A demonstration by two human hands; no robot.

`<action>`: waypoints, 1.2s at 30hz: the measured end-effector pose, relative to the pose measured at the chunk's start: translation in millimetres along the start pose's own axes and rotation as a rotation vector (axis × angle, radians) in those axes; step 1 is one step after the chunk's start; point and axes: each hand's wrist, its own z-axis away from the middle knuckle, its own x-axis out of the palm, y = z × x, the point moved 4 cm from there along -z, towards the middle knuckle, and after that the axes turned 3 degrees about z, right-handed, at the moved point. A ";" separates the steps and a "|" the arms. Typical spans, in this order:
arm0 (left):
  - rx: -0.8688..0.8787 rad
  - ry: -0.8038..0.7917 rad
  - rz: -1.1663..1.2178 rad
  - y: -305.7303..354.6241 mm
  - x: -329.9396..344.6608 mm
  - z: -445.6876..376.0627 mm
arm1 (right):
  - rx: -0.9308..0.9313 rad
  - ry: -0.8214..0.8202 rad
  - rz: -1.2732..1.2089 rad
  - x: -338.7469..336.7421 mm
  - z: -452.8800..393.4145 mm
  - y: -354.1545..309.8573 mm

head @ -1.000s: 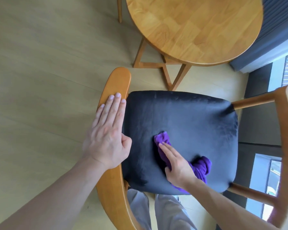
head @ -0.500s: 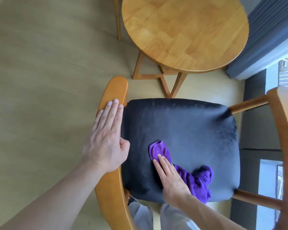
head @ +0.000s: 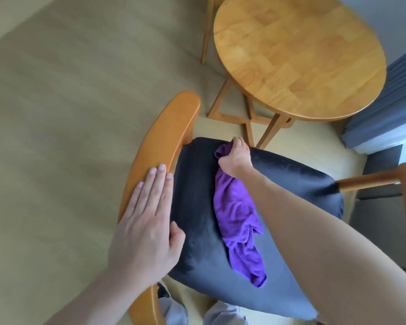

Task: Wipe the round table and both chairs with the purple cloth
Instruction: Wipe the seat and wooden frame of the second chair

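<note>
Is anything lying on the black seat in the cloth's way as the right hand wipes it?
Nothing visible: the right hand holds the purple cloth at the black seat's far edge; only the cloth lies on it.

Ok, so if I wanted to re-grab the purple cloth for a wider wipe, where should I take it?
Probably the bunched middle of the purple cloth, from above. It lies stretched along the dark seat, with the right hand gripping only its far end, so the near tail trails loose.

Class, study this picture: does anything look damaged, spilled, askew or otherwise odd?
Nothing stands out. The purple cloth trails bunched across the dark chair seat under the right hand, ordinary for wiping. The round table looks intact.
</note>
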 end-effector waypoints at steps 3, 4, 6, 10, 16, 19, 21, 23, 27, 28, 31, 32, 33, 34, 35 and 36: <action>-0.020 0.044 0.036 6.4 7.1 27.4 | -0.027 0.022 0.259 18.5 -4.5 -1.1; -0.037 0.055 0.037 6.3 7.2 27.7 | -0.093 0.045 0.327 26.3 3.4 -0.9; -0.077 0.057 0.029 8.0 4.9 26.6 | -0.243 0.042 0.393 41.8 32.3 6.2; -0.176 0.064 0.028 6.8 1.6 27.5 | -0.599 -0.187 0.384 73.7 127.4 29.0; -0.289 0.070 0.009 20.2 2.6 44.9 | -0.796 -0.514 0.383 74.2 194.6 49.7; -0.400 0.111 0.065 42.6 14.8 87.4 | -0.693 -0.365 0.106 62.7 182.7 17.3; -0.503 0.140 0.142 56.1 23.4 115.4 | -0.666 -0.305 0.006 75.9 184.5 1.9; -0.569 0.138 0.169 62.3 26.9 127.8 | -0.704 -0.453 0.167 107.2 200.2 4.5; -0.576 0.081 0.126 62.4 28.3 126.1 | -1.096 -0.507 0.850 126.4 236.7 75.3; -0.577 0.071 0.113 62.5 28.2 126.3 | -1.144 -0.555 0.941 118.8 240.0 95.6; -0.590 0.035 0.084 61.9 27.4 127.8 | -1.202 -0.725 1.107 77.3 241.4 141.0; -0.599 0.031 0.078 62.3 25.8 129.0 | -1.206 -0.759 1.116 64.0 242.1 146.1; -0.603 0.021 0.084 64.0 24.9 130.6 | -1.202 -0.774 1.094 55.2 242.9 145.6; -0.608 0.009 0.103 67.7 24.7 132.7 | -1.194 -0.765 1.049 50.4 243.5 139.4; -0.621 0.002 0.137 74.7 25.0 136.4 | -1.166 -0.729 0.968 48.1 245.1 126.5; -0.640 0.015 0.176 83.8 26.0 142.3 | -1.095 -0.670 0.836 48.2 244.7 109.2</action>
